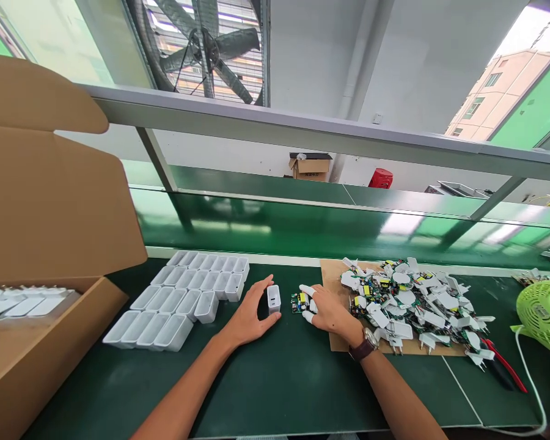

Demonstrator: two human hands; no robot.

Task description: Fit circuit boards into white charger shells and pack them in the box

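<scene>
My left hand [252,315] is curled around a small white charger housing [274,299], thumb at its near end and fingertips at its far end. Dark port openings show on the housing's face. My right hand [327,311], with white covers on some fingertips and a watch at the wrist, pinches a small green circuit board [297,303] with a yellow part on it. Housing and board are apart, a short gap between them. Left of my hands stand rows of open white plastic shells [165,330]. To the right lies a heap of circuit boards with white plug pieces [407,299].
A cardboard box [73,330] with white parts inside stands open at the left. Cardboard sheet [332,278] lies under the heap. Red-and-black pliers [506,366] and a green fan [543,315] with a white cable are at the right. A metal rail [302,122] crosses behind the green table [266,391].
</scene>
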